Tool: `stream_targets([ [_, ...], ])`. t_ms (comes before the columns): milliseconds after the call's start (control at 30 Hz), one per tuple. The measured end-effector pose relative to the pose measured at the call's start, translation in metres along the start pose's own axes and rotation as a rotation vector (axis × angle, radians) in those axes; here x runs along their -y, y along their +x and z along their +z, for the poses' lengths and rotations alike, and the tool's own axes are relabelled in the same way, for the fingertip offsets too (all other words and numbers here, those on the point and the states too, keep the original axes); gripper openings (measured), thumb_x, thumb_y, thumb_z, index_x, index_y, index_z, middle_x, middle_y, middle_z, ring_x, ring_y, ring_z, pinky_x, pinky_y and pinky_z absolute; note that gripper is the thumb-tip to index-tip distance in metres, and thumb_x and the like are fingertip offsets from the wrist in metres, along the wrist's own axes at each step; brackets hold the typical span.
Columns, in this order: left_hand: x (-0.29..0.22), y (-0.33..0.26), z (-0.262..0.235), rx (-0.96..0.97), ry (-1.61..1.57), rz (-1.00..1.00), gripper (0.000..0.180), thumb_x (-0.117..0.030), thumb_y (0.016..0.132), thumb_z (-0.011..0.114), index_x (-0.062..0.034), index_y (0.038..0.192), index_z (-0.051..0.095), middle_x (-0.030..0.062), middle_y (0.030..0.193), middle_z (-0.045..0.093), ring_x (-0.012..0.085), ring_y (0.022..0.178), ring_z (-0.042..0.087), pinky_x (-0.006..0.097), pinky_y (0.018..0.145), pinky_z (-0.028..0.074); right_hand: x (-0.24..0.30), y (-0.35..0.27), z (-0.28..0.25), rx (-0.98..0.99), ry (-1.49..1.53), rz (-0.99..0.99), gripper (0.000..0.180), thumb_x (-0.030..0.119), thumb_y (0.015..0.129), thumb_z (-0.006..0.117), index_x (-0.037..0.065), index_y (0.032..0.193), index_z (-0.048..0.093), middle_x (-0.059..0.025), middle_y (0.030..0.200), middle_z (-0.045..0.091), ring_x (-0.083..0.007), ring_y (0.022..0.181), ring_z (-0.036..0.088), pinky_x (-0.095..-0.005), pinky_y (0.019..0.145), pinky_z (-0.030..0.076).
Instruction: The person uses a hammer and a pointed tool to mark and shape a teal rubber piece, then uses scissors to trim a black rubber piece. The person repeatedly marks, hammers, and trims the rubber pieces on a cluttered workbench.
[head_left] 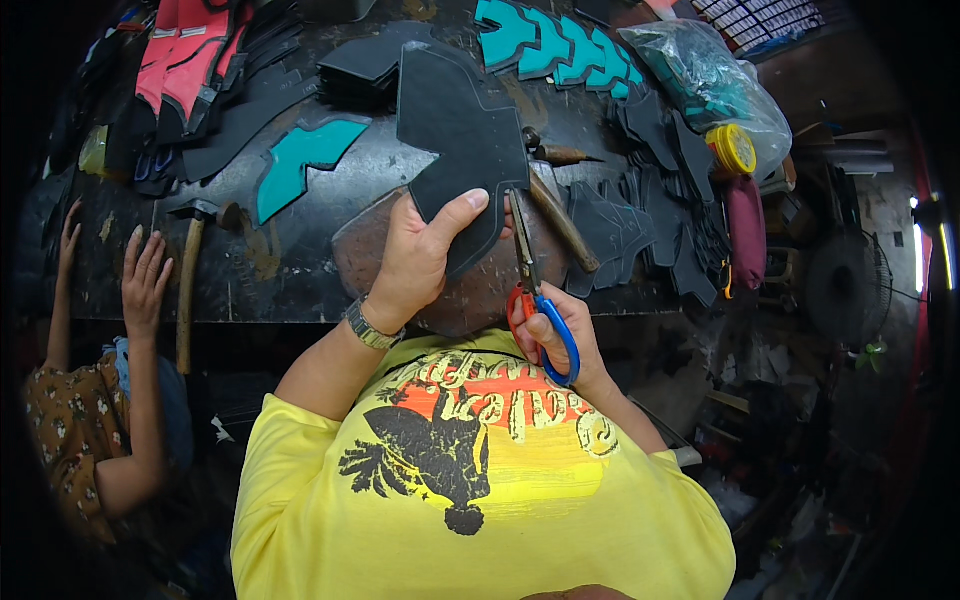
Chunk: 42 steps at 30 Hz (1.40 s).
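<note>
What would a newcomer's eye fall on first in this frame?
Likely the bright yellow printed T-shirt filling the lower middle, then the metal scissors with red and blue handles in the right hand, right of centre. Mid-picture, the left hand holds a large flat black sheet; flat teal pieces lie in a row at the top.

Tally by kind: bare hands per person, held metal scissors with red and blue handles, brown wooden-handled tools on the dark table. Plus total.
Wearer's bare hands, left hand and right hand: 2
Co-worker's bare hands: 2
Held scissors: 1
Wooden-handled tools: 3
Total: 8
</note>
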<state>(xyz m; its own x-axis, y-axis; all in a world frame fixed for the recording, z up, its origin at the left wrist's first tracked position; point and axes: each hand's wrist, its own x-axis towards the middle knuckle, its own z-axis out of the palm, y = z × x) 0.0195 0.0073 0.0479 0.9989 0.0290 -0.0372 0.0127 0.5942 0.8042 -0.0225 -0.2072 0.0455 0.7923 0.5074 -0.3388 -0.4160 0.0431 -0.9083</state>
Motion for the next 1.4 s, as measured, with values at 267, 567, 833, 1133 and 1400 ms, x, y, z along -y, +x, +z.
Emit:
stream_targets([
  [267,0.001,-0.003,-0.003,-0.005,0.039,0.019,0.024,-0.014,0.101,0.060,0.0042,0.114,0.068,0.0143,0.103,0.075,0.0221,0.093,0.076,0.034,0.082,0.063,-0.001,0.003,0.003,-0.007,-0.067,-0.049,0.033,0.035,0.097,0.074,0.006,0.097,0.058,0.0032,0.069,0.054,-0.0029,0.056,0.048,-0.0184,0.053,0.040],
  [567,0.004,-0.001,-0.008,0.004,0.096,0.042,0.025,-0.014,0.102,0.059,0.0047,0.116,0.067,0.0147,0.104,0.075,0.0245,0.094,0.076,0.034,0.083,0.063,-0.005,0.002,0.001,0.002,-0.041,-0.029,0.032,0.032,0.096,0.075,0.005,0.096,0.058,0.0028,0.069,0.054,-0.0028,0.055,0.048,-0.0191,0.051,0.039],
  [833,0.002,-0.002,-0.009,-0.003,0.108,0.033,0.025,-0.012,0.101,0.059,0.0052,0.117,0.066,0.0153,0.105,0.075,0.0244,0.094,0.076,0.033,0.084,0.062,-0.006,0.005,0.002,-0.002,-0.057,-0.067,0.033,0.033,0.096,0.075,0.005,0.095,0.059,0.0033,0.068,0.053,-0.0030,0.053,0.047,-0.0193,0.049,0.038],
  [1133,0.002,0.002,-0.015,-0.002,0.093,-0.003,0.023,-0.011,0.099,0.063,0.0024,0.117,0.066,0.0109,0.104,0.074,0.0180,0.089,0.074,0.031,0.082,0.061,-0.004,0.006,-0.004,0.018,-0.024,0.007,0.029,0.028,0.095,0.077,0.005,0.095,0.059,0.0033,0.068,0.053,-0.0028,0.053,0.047,-0.0193,0.049,0.038],
  [1400,-0.002,0.001,-0.018,0.011,0.109,-0.026,0.022,-0.013,0.098,0.066,0.0008,0.116,0.067,0.0080,0.103,0.074,0.0142,0.088,0.072,0.027,0.079,0.059,-0.003,0.007,-0.007,0.029,-0.090,0.023,0.033,0.035,0.097,0.073,0.005,0.093,0.059,0.0028,0.066,0.053,-0.0042,0.052,0.047,-0.0206,0.050,0.039],
])
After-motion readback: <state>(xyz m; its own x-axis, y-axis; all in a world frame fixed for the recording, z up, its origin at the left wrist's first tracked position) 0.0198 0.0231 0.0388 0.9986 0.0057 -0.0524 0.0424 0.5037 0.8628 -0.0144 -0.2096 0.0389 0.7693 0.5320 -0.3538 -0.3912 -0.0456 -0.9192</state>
